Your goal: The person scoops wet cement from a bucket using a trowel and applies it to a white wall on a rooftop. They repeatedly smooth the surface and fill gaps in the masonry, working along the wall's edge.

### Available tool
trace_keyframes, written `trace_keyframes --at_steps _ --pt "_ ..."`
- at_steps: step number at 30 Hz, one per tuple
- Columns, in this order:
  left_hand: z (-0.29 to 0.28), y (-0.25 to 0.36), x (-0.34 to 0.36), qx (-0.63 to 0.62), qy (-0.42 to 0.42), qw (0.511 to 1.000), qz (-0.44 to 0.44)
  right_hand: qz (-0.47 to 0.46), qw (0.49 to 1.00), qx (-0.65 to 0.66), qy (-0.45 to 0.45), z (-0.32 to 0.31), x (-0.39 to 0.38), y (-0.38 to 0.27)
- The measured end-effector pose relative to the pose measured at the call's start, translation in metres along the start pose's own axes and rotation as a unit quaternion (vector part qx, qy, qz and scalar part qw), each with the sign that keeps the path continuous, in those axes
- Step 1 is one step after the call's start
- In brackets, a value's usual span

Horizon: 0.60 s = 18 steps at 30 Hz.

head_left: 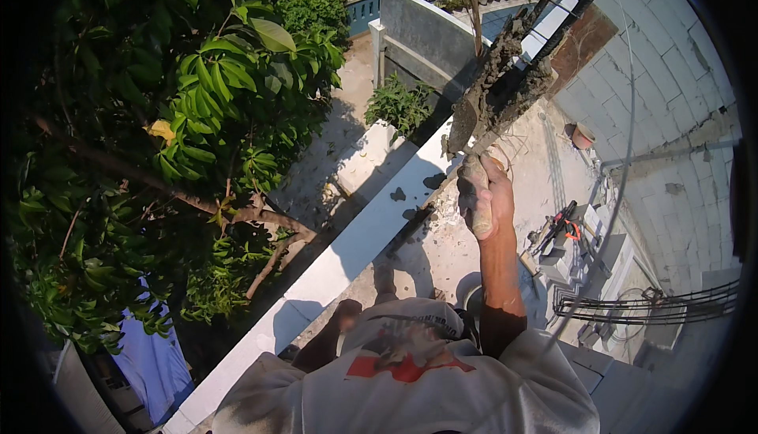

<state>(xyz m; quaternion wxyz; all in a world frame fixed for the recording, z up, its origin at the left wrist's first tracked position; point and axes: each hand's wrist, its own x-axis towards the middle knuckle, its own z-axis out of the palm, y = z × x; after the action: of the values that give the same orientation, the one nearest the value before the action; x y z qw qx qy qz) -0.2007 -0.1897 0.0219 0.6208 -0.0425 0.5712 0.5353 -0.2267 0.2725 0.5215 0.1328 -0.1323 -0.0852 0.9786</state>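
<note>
My right hand (pixel 487 201) is closed around the handle of a trowel (pixel 463 130), raised at upper right of centre. The blade, smeared with wet grey mortar, is against a rough mortar mass (pixel 513 78) along a steel rebar column (pixel 580 7). Beneath runs a pale block wall top (pixel 332 256) with dark mortar splats. My left hand (pixel 345 317) is low beside my body, partly hidden by my shirt and blurred, so its fingers are unclear.
A leafy tree (pixel 213 86) fills the left, above blue cloth (pixel 150 355). At right lie a reddish bucket (pixel 581 135), tools (pixel 564 221), blocks (pixel 600 268) and bent rebar (pixel 687 300) before a block wall (pixel 655 63). A long cable (pixel 630 118) crosses there.
</note>
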Motion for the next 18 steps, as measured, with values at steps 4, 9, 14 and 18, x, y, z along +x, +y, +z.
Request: trace_keyframes --at_steps 4,9,14,18 --pt "0.005 0.015 -0.017 -0.030 0.018 0.999 -0.028 -0.096 0.981 -0.094 0.139 0.007 -0.001 0.014" --pt "0.007 0.013 -0.028 -0.166 0.061 0.984 -0.030 -0.214 0.947 -0.183 0.155 0.031 -0.013 0.084" --pt "0.001 0.007 -0.024 0.012 0.027 0.999 -0.014 -0.225 0.930 -0.149 0.251 0.039 0.019 0.060" --pt "0.003 0.017 -0.015 0.065 0.026 0.994 -0.084 -0.237 0.938 -0.108 0.229 0.019 0.044 0.027"
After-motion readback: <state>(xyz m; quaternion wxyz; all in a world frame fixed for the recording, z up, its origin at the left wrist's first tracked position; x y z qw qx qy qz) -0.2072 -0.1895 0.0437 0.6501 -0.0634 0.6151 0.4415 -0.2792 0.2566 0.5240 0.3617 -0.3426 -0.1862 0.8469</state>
